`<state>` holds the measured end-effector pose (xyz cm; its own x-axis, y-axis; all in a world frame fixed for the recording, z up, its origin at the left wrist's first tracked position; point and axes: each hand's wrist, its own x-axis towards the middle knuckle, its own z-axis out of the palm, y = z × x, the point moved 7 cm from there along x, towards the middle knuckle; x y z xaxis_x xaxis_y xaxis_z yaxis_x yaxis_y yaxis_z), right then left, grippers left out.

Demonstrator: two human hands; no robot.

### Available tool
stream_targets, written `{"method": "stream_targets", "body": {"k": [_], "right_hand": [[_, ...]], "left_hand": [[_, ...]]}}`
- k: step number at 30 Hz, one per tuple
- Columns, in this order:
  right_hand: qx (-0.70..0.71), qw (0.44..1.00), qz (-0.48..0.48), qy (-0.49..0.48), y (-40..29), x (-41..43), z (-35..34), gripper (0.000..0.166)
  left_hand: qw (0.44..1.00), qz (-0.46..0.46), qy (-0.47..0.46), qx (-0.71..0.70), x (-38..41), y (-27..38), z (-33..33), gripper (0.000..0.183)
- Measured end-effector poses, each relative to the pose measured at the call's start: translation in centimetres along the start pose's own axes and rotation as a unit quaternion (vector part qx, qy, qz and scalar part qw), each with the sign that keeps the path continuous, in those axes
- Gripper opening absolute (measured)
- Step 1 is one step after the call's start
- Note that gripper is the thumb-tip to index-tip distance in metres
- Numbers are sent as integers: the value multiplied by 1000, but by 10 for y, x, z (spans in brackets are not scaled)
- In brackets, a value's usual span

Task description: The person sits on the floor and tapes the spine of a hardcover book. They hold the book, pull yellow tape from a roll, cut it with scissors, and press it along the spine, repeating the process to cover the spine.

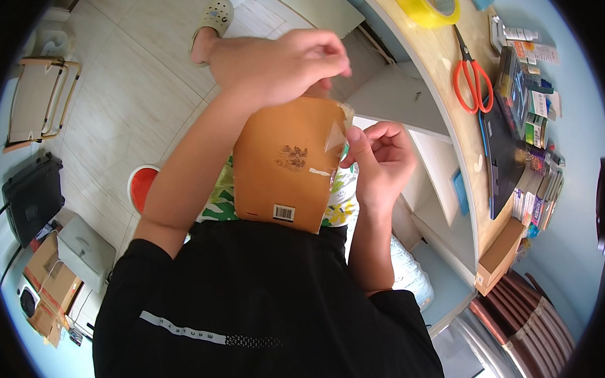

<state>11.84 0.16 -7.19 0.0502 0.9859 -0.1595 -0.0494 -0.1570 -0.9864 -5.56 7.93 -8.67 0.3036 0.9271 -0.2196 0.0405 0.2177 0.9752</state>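
Observation:
An orange-brown paperback book [284,138] lies on my lap, its cover bearing a small dark picture, a barcode and a worn white patch. Shiny clear tape [336,136] runs along its upper right edge, where the corner looks frayed. My right hand [386,164] is at that edge, thumb and fingers pinching the tape. Over the book's top edge, my left hand [282,66] is raised with its fingers curled and slightly blurred. Whether it holds anything thin is not visible.
On the curved desk [443,81] at right are a yellow tape roll [428,8], orange-handled scissors [471,77], a black laptop-like device [501,161] and a cardboard box [500,253]. A red-and-white round container [141,187] stands on the floor at left, near a folding chair [38,102].

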Motion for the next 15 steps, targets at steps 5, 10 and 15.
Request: {"method": "stream_targets", "body": {"k": [5, 10, 15], "right_hand": [[5, 1000, -2, 15, 4, -4, 5, 22], [-4, 1000, 1, 19, 4, -6, 9, 21], [8, 1000, 16, 22, 8, -7, 3, 20]], "left_hand": [[951, 242, 85, 172, -49, 25, -15, 11], [941, 287, 69, 168, -61, 23, 0, 16], [965, 222, 46, 133, -55, 8, 9, 15]]}}
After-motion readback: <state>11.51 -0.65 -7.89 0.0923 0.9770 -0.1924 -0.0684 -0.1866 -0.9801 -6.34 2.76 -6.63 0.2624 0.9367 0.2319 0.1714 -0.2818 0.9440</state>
